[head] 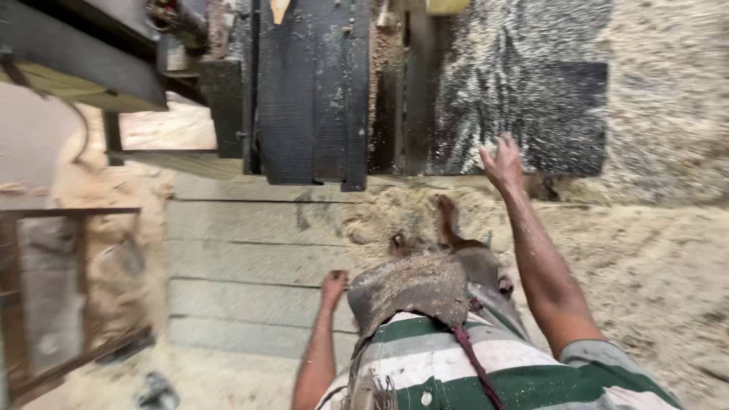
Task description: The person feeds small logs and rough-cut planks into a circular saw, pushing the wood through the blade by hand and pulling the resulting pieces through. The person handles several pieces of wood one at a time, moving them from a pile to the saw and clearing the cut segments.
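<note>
Right hand (pixel 503 163) fingers apart above dusty black board (pixel 524 114); left hand (pixel 333 287) fingers curled together, empty

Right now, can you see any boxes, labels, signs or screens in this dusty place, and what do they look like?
None: no package, label, sign or screen shows in the head view.
What is there: dark wooden boards, upright ahead, dusted with sawdust.
Sawdust-covered floor, pale tan, on the right.
Right hand, raised and open, holding nothing.
Left hand, low by the striped green and white shirt, closed and blurred.
</note>
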